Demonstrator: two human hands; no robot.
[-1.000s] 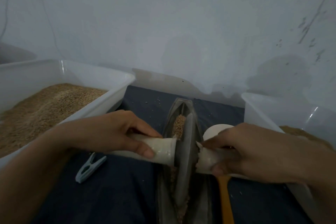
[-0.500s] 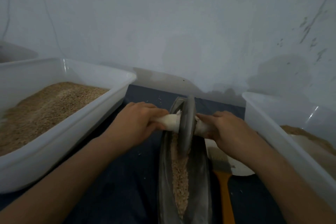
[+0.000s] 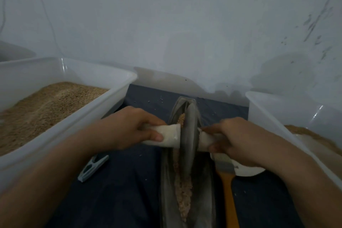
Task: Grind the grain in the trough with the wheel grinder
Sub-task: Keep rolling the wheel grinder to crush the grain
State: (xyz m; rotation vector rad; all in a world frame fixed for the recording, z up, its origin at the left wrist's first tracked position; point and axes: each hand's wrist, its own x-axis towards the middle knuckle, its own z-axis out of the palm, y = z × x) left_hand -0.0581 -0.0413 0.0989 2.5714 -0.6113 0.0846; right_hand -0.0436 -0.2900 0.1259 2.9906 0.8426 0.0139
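- Left hand (image 3: 127,127) grasps the wheel grinder's (image 3: 188,140) white handle; right hand (image 3: 233,140) grasps the opposite handle.
- Wheel stands upright in the trough (image 3: 203,190), on the grain (image 3: 183,194).
- It looks heavy and rigid; hold both handles evenly.
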